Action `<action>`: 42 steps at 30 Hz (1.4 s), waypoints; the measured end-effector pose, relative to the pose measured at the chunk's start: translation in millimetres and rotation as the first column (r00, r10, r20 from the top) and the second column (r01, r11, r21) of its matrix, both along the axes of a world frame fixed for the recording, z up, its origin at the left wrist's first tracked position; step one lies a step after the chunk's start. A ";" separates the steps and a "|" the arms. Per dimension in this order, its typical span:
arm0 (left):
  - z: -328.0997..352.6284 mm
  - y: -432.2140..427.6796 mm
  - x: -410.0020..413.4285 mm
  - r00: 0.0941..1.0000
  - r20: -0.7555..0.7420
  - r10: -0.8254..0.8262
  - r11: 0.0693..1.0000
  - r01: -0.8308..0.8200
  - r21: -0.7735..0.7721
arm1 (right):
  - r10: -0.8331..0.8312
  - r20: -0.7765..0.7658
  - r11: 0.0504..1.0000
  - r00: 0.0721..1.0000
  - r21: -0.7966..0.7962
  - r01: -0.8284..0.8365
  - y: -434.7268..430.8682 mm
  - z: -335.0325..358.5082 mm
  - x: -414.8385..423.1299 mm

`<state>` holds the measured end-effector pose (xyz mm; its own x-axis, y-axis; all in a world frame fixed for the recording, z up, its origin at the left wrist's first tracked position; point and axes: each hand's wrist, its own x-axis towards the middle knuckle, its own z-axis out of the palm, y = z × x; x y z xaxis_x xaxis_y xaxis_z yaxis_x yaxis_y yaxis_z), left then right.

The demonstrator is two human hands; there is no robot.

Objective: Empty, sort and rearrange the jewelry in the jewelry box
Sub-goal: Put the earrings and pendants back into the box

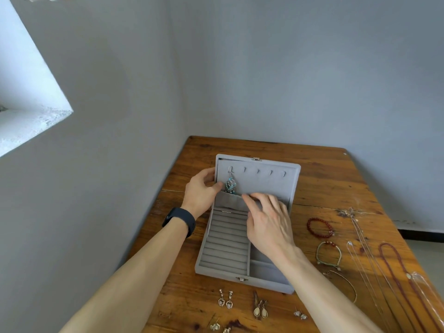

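two bare forearms (134, 272) nearest, reaching in from the bottom edge, black watch (180, 221) on the left wrist. left grip (200, 189) clamped on the left edge of the raised lid of the box (294, 186), fingers curled behind it, thumb in front just beside a blue-green dangling piece (230, 185). right grip (269, 219) apart and relaxed, fingers spread, tips resting on the top edge of the soft pocket (228, 201) across the lower part of the lid; nothing held in it, as far as can be told.

blue-green dangling piece hung from the leftmost of the hooks (258, 171) in the lid, lower end dipping into the pocket mouth; remaining hooks bare. ring rolls (225, 243) in the left half of the base without rings; open compartments (262, 270) on the right partly hidden under the right arm, visible parts holding nothing.

by the look of it: emptying done, sorting done, refilling barely begun, one piece back in. still out on the bench (324, 179): red bead bracelet (320, 227), green cord bracelet (329, 255) and thin bangle (346, 282) in a column just right of the box; long chains (365, 248) and red cord necklace (396, 272) further right; silver earrings (225, 301), drop earrings (260, 310) and small studs (300, 314) in a row in front of the box, more at the bottom edge. necklaces probably for the bare hooks, earrings and bracelets for the base.
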<state>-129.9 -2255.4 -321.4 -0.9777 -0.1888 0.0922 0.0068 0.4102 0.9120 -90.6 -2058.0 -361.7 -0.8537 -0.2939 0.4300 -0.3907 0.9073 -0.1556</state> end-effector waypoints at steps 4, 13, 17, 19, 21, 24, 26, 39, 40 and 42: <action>1.1 2.3 2.7 0.999 -0.019 0.051 0.998 -0.051 -0.022 | 0.000 0.030 1.000 1.000 0.003 0.000 -0.6 -0.1 4.3; 9.8 5.1 11.8 0.986 0.153 -0.074 0.995 0.062 0.082 | 0.083 0.056 0.993 0.995 -0.090 -0.078 8.4 6.3 18.4; 8.3 5.4 29.5 0.975 0.198 -0.097 0.995 0.091 0.043 | 0.105 0.076 0.978 0.992 -0.188 -0.089 12.4 11.9 42.4; 2.7 4.2 47.0 0.972 0.218 -0.088 0.996 0.084 0.025 | 0.096 0.088 0.969 0.992 -0.237 -0.073 14.3 12.5 62.5; -8.3 4.1 69.3 0.964 0.250 -0.089 0.996 0.092 -0.001 | 0.094 0.116 0.969 0.989 -0.239 -0.064 17.4 9.3 84.7; -28.4 5.7 107.2 0.961 0.275 -0.038 0.992 0.070 -0.108 | 0.091 0.191 0.980 0.977 -0.191 -0.054 22.7 0.8 113.5; -38.9 6.7 129.7 0.961 0.277 -0.009 0.991 0.046 -0.129 | 0.100 0.237 0.983 0.966 -0.177 -0.058 25.7 -5.3 126.3; -41.8 14.8 180.7 0.972 0.219 0.091 0.991 -0.067 -0.114 | 0.029 0.177 0.983 0.984 -0.184 0.004 27.6 -14.3 154.9; -43.8 14.7 186.6 0.976 0.188 0.111 0.990 -0.093 -0.104 | 0.006 0.146 0.980 0.989 -0.195 0.023 24.2 -17.2 158.3; -50.6 14.9 200.6 0.977 0.119 0.174 0.981 -0.162 -0.105 | -0.023 0.084 0.976 0.996 -0.214 0.041 15.1 -22.8 165.6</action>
<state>70.7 -2240.5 -372.1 -0.9374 -0.3481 -0.0059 -0.1834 0.4792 0.8583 75.0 -2042.9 -384.5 -0.8956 -0.1735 0.4097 -0.3400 0.8608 -0.3788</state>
